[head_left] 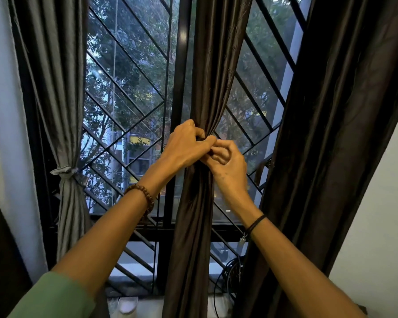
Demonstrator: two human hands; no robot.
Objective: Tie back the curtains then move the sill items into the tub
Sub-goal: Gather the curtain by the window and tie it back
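A dark brown curtain hangs gathered at the window's middle, pinched into a narrow waist. My left hand and my right hand both grip that gathered waist, fingers curled tightly together against the fabric. Whether a tie band runs under the fingers is hidden. At the left, a grey curtain is bound by a grey tie-back. A second dark brown curtain hangs loose at the right. On the sill at the bottom, a pale rounded item shows only in part.
A window with a black diagonal grille fills the view, trees and buildings beyond. A coil of black cable hangs by the sill at lower right. White walls flank both sides. No tub is in view.
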